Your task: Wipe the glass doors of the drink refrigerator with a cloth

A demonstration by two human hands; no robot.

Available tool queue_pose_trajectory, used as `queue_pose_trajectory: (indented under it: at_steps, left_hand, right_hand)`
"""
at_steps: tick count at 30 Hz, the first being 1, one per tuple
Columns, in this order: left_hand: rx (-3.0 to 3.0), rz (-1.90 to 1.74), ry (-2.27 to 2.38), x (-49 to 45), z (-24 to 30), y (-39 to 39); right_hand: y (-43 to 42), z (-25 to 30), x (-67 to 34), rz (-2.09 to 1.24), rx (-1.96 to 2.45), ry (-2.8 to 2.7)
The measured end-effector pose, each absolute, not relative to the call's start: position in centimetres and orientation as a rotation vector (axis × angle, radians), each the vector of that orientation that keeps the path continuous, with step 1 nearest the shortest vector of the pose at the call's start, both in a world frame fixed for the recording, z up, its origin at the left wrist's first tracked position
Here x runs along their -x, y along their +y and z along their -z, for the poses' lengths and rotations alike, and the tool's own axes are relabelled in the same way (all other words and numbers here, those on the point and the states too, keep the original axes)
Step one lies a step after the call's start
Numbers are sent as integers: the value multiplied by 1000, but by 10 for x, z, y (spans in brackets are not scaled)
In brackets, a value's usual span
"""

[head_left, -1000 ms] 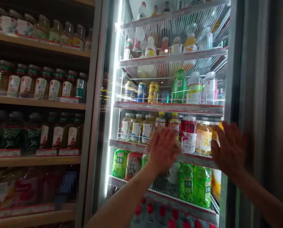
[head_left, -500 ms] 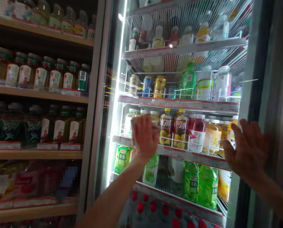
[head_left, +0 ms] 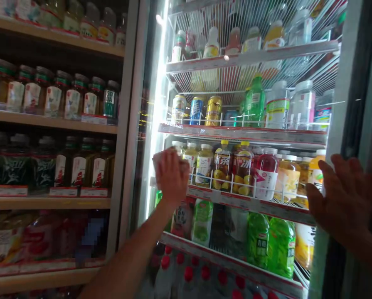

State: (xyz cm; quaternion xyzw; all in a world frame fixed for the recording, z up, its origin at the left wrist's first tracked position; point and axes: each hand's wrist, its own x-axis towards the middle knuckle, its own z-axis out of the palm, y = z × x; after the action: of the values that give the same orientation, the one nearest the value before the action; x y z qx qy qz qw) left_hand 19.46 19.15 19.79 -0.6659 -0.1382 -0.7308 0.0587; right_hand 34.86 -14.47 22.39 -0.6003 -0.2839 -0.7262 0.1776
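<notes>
My left hand point(head_left: 172, 176) lies flat over a folded, pale brownish cloth point(head_left: 157, 160), pressing it against the glass door of a lit drinks cooler. The cloth sticks out on both sides of my fingers. Behind the glass there, white-capped tea bottles point(head_left: 203, 166) stand on a wire shelf, partly covered by the hand. My right hand point(head_left: 341, 199) is raised at the cooler's right side with fingers spread and nothing in it. It is close to the dark door edge point(head_left: 355, 112); whether it touches the glass I cannot tell.
Left of the cooler, wooden shelves point(head_left: 48, 202) carry rows of bottled drinks. A metal frame point(head_left: 128, 124) separates them from the cooler. Inside it are cans point(head_left: 213, 111), green bottles point(head_left: 257, 241) and red-capped bottles point(head_left: 188, 274) low down.
My left hand has slid leftward across the glass with the cloth, uncovering tea bottles. My right hand sits farther right in view, still spread. The view has shifted slightly.
</notes>
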Motion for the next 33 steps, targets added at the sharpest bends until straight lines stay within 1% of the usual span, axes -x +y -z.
queue_pose_trajectory:
  at_steps: [2,3,4,6,9,11,13,17,19,20,22,24,26,28,30,33]
  left_hand:
    - [2022,1949,41,-204,-196,163]
    - [2028,1843,175,-203,-197,160]
    - [2040,1797,209,-200,-198,165]
    - [2075,1907,-13,-186,-199,196]
    - [2024,2294,-654,-172,-198,245]
    - [1990,2412,-852,-178,-196,242]
    - [2015,2365,-686,-195,-193,203]
    - [2012,1950,164,-231,-177,98]
    - [1952,1805,443,-232,-169,84]
    - [1952,1803,450,-226,-166,92]
    - [2017,1964,182,-208,-163,128]
    - [2003,2289,-301,-191,-160,169]
    - [1910,2509,-658,-185,-153,186]
    - [1929,2504,-701,-190,-137,170]
    - [2101,2285,-404,-202,-115,130]
    - [2178,1829,354,-215,-89,82]
  right_hand:
    - [-145,-224,-347,2027,1710,-793]
    - [-146,-224,-347,2041,1698,-802]
    - [-145,-224,-347,2068,1675,-814]
    - [-144,-224,-347,2103,1663,-832]
    - [-143,-224,-346,2108,1683,-820]
    - [-142,-224,-345,2094,1716,-809]
    - [-142,-224,-344,2076,1746,-800]
    - [-145,-223,-345,2089,1748,-808]
    - [-146,-223,-346,2102,1721,-833]
    - [-146,-223,-346,2102,1710,-845]
    - [-145,-224,-346,2094,1705,-846]
    - [-144,-224,-345,2084,1720,-824]
    - [-142,-224,-344,2082,1733,-808]
    - [-143,-224,-345,2082,1743,-812]
    - [-144,-223,-346,2077,1742,-822]
    - [-147,-223,-346,2055,1739,-839]
